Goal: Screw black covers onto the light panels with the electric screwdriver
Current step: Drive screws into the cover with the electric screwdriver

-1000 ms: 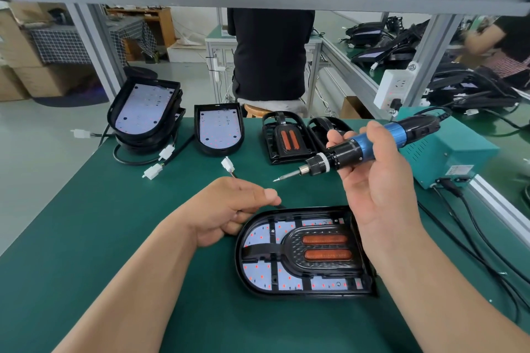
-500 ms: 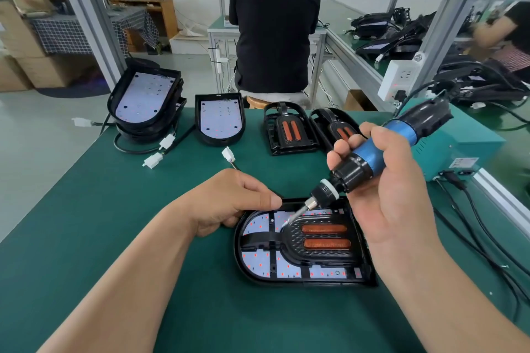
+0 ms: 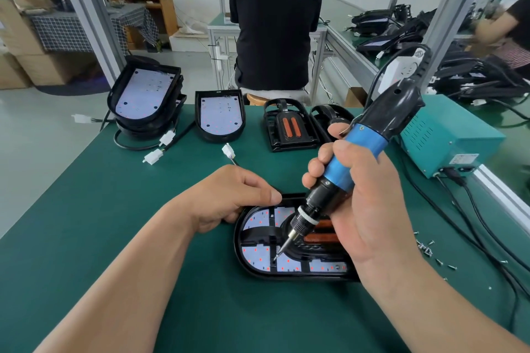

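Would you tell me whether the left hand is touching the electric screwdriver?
Apart. The head view shows a strip of the light panel between the left hand and the electric screwdriver, which only the right hand grips.

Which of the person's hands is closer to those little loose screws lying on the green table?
Right. The right hand, holding the screwdriver, is just left of the screws; the left hand rests beyond the panel, farther left.

Right hand (image 3: pixel 370 209) around electric screwdriver (image 3: pixel 358 152), bit on black cover (image 3: pixel 258 233); left hand (image 3: pixel 229 198) at light panel (image 3: pixel 255 258) rim.
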### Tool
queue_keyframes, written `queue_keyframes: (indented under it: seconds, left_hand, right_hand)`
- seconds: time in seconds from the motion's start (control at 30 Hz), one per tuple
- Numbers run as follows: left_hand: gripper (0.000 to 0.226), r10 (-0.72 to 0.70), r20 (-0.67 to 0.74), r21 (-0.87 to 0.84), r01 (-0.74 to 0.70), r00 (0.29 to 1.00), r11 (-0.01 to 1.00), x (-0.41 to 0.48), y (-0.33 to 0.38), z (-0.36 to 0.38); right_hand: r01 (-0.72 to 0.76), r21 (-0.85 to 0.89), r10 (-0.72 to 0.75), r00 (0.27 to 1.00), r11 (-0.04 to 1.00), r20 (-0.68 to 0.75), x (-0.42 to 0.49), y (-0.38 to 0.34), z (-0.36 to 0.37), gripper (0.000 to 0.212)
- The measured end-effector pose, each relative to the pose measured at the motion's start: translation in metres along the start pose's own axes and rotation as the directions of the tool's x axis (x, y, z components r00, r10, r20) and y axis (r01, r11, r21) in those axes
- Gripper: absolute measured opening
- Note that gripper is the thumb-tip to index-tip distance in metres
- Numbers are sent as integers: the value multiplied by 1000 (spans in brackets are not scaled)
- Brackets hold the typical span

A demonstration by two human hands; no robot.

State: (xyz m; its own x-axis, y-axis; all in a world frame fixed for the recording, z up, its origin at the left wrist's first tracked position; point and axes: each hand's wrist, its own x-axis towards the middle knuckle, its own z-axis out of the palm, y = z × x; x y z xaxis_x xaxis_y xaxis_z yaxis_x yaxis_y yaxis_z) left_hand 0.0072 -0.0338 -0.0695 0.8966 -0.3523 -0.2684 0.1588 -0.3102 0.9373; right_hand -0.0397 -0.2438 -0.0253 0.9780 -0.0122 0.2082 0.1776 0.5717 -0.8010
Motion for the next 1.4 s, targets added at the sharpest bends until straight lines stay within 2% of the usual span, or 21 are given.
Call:
queue_keyframes:
  seconds: [0.17, 0.37, 0.53, 0.63, 0.73, 0.87, 0.97, 1.13, 1.4]
  left_hand:
    - [40, 9, -1, -5, -9, 1000, 1000, 2, -1, 0]
    - [48, 17, -8, -4, -17, 1000, 1000, 0, 0, 1]
    - [36, 19, 1, -14, -19, 1000, 1000, -4, 5, 3]
    - [20, 34, 7, -7, -34, 999, 999, -6, 7, 4]
    - [18, 56, 26, 5, -56, 998, 998, -9, 9, 6]
    - [16, 80, 31, 36, -81, 996, 996, -12, 13, 8]
    - [15, 92, 26, 37, -93, 995, 995, -12, 12, 8]
    - [14, 97, 17, 59, -98, 995, 993, -11, 11, 8]
    - [10, 105, 8, 81, -105, 994, 991, -9, 9, 8]
  right_hand:
    - [20, -22, -19, 999, 1000, 31, -1, 0, 0, 38]
    - [34, -71, -29, 998, 997, 64, -4, 4, 0, 27]
    - [69, -114, -56, 992, 991, 113, -6, 2, 1, 30]
    - [115, -121, -86, 972, 986, 218, -10, 1, 4, 26]
    - [169, -123, -115, 927, 978, 358, -16, -1, 6, 35]
    - [238, -179, -115, 849, 955, 515, -23, 0, 9, 32]
    - [188, -147, -87, 854, 971, 514, -24, 1, 13, 42]
    - [185, -153, -81, 853, 971, 515, -22, 1, 13, 25]
    - [166, -149, -51, 816, 975, 576, -22, 2, 12, 31]
